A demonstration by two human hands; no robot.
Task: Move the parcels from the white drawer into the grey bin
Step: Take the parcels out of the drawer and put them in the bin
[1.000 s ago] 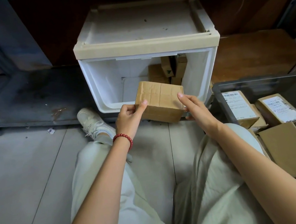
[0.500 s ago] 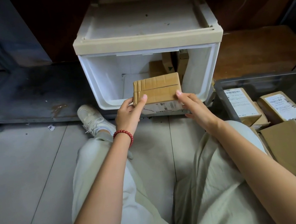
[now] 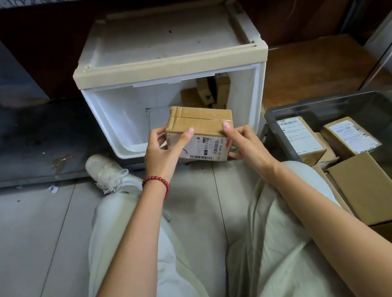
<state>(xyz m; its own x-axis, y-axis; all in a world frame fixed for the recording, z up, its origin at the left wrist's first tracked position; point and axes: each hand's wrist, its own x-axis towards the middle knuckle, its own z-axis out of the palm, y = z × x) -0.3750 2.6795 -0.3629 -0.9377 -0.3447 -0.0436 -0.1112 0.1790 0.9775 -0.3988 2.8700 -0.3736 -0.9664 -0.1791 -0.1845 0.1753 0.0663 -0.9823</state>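
I hold a brown cardboard parcel [image 3: 202, 125] between both hands, just in front of the open white drawer [image 3: 122, 123]. Its white shipping label faces me. My left hand [image 3: 163, 152] grips its left end, and my right hand [image 3: 241, 142] grips its right end. Several more brown parcels [image 3: 210, 91] stand at the drawer's back right. The grey bin [image 3: 285, 134] sits to the right on the floor, with several labelled parcels [image 3: 298, 137] inside it.
My legs in pale trousers and a white shoe [image 3: 108, 172] lie on the tiled floor below the drawer. A dark low ledge [image 3: 22, 146] runs to the left. A wooden board [image 3: 316, 67] lies behind the bin.
The parcel has been tipped over between my hands, so that its labelled face now points toward me. Both hands have stayed in front of the drawer.
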